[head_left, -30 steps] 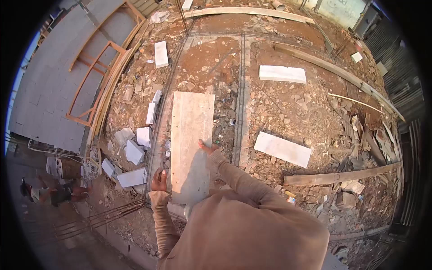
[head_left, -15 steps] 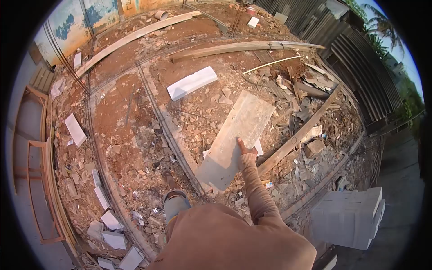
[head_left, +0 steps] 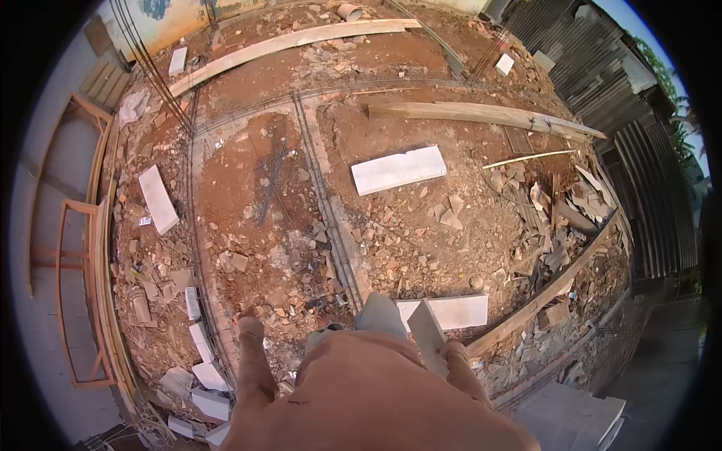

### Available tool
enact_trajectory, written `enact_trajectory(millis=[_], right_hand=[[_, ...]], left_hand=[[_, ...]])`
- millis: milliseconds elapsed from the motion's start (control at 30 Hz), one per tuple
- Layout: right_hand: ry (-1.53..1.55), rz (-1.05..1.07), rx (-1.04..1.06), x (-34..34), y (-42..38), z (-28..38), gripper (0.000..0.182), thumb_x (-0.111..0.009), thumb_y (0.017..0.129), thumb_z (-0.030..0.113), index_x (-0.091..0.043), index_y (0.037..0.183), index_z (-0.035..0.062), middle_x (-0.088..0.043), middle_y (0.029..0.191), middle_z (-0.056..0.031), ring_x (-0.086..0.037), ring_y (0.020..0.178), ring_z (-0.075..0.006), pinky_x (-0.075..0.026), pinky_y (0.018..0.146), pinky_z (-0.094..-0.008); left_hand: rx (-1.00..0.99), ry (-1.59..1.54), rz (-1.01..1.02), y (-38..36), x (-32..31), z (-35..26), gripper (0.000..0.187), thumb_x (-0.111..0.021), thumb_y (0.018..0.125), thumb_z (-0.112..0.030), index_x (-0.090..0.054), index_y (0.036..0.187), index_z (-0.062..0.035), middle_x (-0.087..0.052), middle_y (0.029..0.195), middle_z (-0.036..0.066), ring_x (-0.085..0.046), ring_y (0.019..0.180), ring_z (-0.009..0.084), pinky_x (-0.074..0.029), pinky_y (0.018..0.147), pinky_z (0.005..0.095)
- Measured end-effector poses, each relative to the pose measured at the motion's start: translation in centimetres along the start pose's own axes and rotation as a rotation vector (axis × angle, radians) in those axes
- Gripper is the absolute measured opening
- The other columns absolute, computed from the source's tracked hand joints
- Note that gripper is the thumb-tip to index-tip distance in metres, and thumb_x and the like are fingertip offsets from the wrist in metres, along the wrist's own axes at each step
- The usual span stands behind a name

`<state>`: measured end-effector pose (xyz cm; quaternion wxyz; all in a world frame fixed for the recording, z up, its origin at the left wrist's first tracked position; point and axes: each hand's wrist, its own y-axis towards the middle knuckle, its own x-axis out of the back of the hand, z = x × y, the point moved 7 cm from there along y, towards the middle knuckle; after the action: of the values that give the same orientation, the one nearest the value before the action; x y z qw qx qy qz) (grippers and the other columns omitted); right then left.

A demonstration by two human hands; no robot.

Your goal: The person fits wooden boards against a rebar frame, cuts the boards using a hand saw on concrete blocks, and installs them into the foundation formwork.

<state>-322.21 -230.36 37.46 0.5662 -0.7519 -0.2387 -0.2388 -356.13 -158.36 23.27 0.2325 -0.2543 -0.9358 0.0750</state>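
My right hand [head_left: 453, 350] grips the edge of a flat grey board [head_left: 426, 331], turned nearly edge-on beside my right side. Behind the board a long white block [head_left: 468, 310] lies on the rubble, partly covered by it. My left hand [head_left: 250, 326] hangs low at my left side over the rubble, near the rebar strip; its fingers are too small and blurred to make out. Farther ahead, another long white block [head_left: 398, 171] rests on the reddish soil.
Rebar lines [head_left: 325, 199] cross the ground. Timber beams [head_left: 481, 114] and a diagonal plank [head_left: 549, 289] lie ahead and right, near broken debris [head_left: 575, 214]. Several white blocks [head_left: 201, 342] line the left. Stacked pale blocks [head_left: 564, 413] stand at lower right; a wooden frame [head_left: 62, 293] is left.
The board has swung from lying broad-face-up in front of me to nearly edge-on at my right, exposing the white block beneath. My left hand has come into view.
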Motion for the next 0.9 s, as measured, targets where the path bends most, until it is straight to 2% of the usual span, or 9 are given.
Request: enact_trajectory(millis=[133, 233, 333, 400, 500, 600, 700, 800, 900], right_hand=[[0.065, 0.127, -0.246, -11.8, 6.3, -4.0, 0.068, -0.085, 0.071, 0.043, -0.068, 0.128, 0.0090, -0.064, 0.133, -0.0180, -0.061, 0.125, -0.0346, -0.051, 0.102, -0.0469], [0.214, 0.218, -0.256, -9.4, 3.0, 0.7, 0.069, -0.084, 0.072, 0.043, -0.067, 0.128, 0.0085, -0.065, 0.132, -0.0182, -0.060, 0.126, -0.0345, -0.050, 0.102, -0.0464], [0.344, 0.261, -0.223, -6.0, 3.7, 7.0, 0.069, -0.083, 0.072, 0.044, -0.067, 0.129, 0.0080, -0.065, 0.131, -0.0185, -0.060, 0.126, -0.0345, -0.050, 0.102, -0.0459], [0.420, 0.265, -0.186, -2.4, 6.9, 11.9, 0.069, -0.082, 0.072, 0.044, -0.066, 0.129, 0.0077, -0.066, 0.130, -0.0187, -0.060, 0.127, -0.0344, -0.049, 0.103, -0.0456], [0.551, 0.218, -0.085, 7.1, 14.6, 19.9, 0.069, -0.080, 0.073, 0.044, -0.066, 0.129, 0.0071, -0.066, 0.130, -0.0190, -0.059, 0.127, -0.0344, -0.049, 0.103, -0.0451], [0.397, 0.143, -0.119, 24.2, 19.8, 28.3, 0.066, -0.081, 0.077, 0.046, -0.065, 0.126, 0.0043, -0.067, 0.126, -0.0204, -0.063, 0.122, -0.0349, -0.050, 0.100, -0.0455], [0.581, 0.011, 0.024, 44.1, 25.0, 35.3, 0.061, -0.078, 0.081, 0.041, -0.064, 0.126, 0.0035, -0.064, 0.130, -0.0221, -0.061, 0.124, -0.0378, -0.049, 0.102, -0.0460], [0.794, -0.297, 0.209, 63.1, 24.5, 40.0, 0.050, -0.080, 0.082, 0.034, -0.068, 0.121, 0.0041, -0.074, 0.108, -0.0193, -0.070, 0.103, -0.0367, -0.056, 0.088, -0.0453], [0.808, -0.487, 0.243, 71.6, 31.3, 42.8, 0.049, -0.080, 0.082, 0.033, -0.069, 0.119, 0.0028, -0.074, 0.109, -0.0193, -0.071, 0.101, -0.0357, -0.056, 0.086, -0.0438]], left_hand=[[-0.396, 0.983, 0.238, 11.4, -6.8, -7.5, 0.019, -0.064, 0.089, -0.025, -0.066, 0.102, -0.0111, -0.067, 0.092, 0.009, -0.063, 0.087, 0.0276, -0.051, 0.074, 0.0381], [-0.555, 1.529, 0.362, 18.1, -12.0, -11.0, 0.027, -0.069, 0.080, -0.019, -0.064, 0.105, -0.0116, -0.070, 0.099, 0.015, -0.068, 0.096, 0.0324, -0.054, 0.080, 0.0407], [-0.303, 0.944, 0.479, 20.8, -20.3, -14.4, 0.022, -0.061, 0.088, -0.022, -0.066, 0.106, -0.0123, -0.070, 0.106, 0.010, -0.068, 0.100, 0.0286, -0.052, 0.086, 0.0389], [-0.450, 1.310, 0.686, 20.4, -27.2, -19.2, 0.028, -0.057, 0.091, -0.030, -0.067, 0.111, -0.0134, -0.069, 0.116, 0.010, -0.067, 0.106, 0.0290, -0.051, 0.091, 0.0400], [-0.457, 1.311, 0.803, 19.1, -33.0, -28.3, 0.032, -0.060, 0.089, -0.024, -0.068, 0.118, -0.0147, -0.074, 0.110, -0.001, -0.069, 0.109, 0.0264, -0.055, 0.093, 0.0380], [-0.210, 1.076, 1.020, 25.1, -37.3, -26.7, 0.034, -0.062, 0.089, -0.015, -0.071, 0.121, -0.0143, -0.074, 0.117, 0.000, -0.069, 0.110, 0.0205, -0.053, 0.094, 0.0325], [0.041, 0.748, 0.791, 34.9, -40.1, -35.1, 0.021, -0.065, 0.089, -0.013, -0.067, 0.109, -0.0134, -0.068, 0.104, 0.002, -0.065, 0.098, 0.0173, -0.051, 0.084, 0.0309], [0.377, -0.005, 0.380, 42.5, -39.4, -46.0, 0.006, -0.067, 0.090, -0.015, -0.062, 0.089, -0.0135, -0.060, 0.082, 0.000, -0.060, 0.079, 0.0156, -0.048, 0.068, 0.0321], [0.315, -0.319, 0.196, 49.0, -40.6, -51.6, 0.019, -0.069, 0.092, -0.018, -0.059, 0.077, -0.0128, -0.056, 0.067, 0.000, -0.057, 0.066, 0.0150, -0.046, 0.057, 0.0331]])
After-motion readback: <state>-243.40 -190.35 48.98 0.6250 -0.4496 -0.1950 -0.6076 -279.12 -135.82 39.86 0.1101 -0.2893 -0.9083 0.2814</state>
